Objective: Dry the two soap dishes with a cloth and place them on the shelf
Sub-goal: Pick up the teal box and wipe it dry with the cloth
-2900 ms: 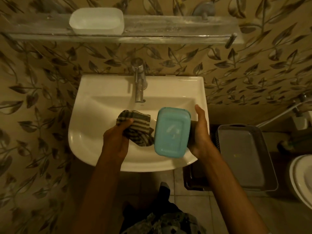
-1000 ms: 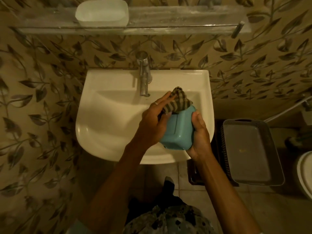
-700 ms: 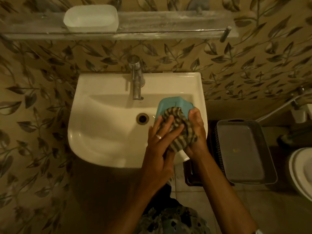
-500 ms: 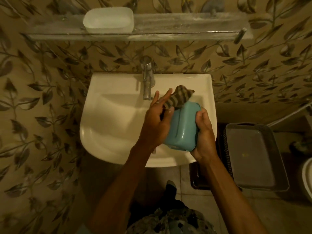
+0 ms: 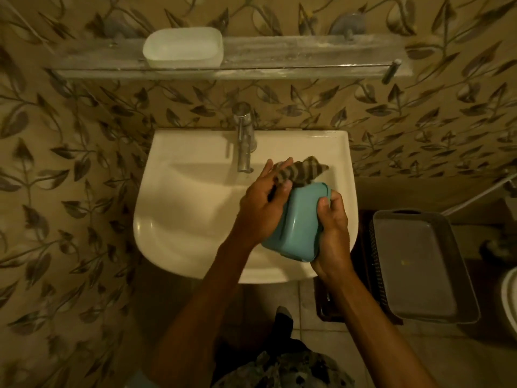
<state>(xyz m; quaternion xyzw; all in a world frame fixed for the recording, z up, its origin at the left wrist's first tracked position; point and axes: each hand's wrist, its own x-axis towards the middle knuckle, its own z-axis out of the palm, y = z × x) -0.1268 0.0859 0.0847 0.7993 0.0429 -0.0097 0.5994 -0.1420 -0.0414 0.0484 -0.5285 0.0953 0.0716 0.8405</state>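
A blue soap dish [image 5: 298, 219] is held over the right side of the white sink [image 5: 195, 214], its underside turned toward me. My right hand [image 5: 331, 233] grips its right edge. My left hand [image 5: 263, 204] holds a striped cloth [image 5: 300, 172] pressed against the dish's far end, with the cloth bunched above the rim. A white soap dish [image 5: 183, 50] stands on the glass shelf [image 5: 293, 60] on the wall above the sink, left of centre.
A chrome tap [image 5: 244, 135] rises at the back of the sink, just left of the cloth. A grey tray [image 5: 416, 264] sits on a dark basket to the right of the sink. A toilet edge [image 5: 509, 298] shows at far right.
The dish has been turned from inside-up to underside-up. The cloth has been rubbed back and forth along it and now sits at the far end, as half a second ago.
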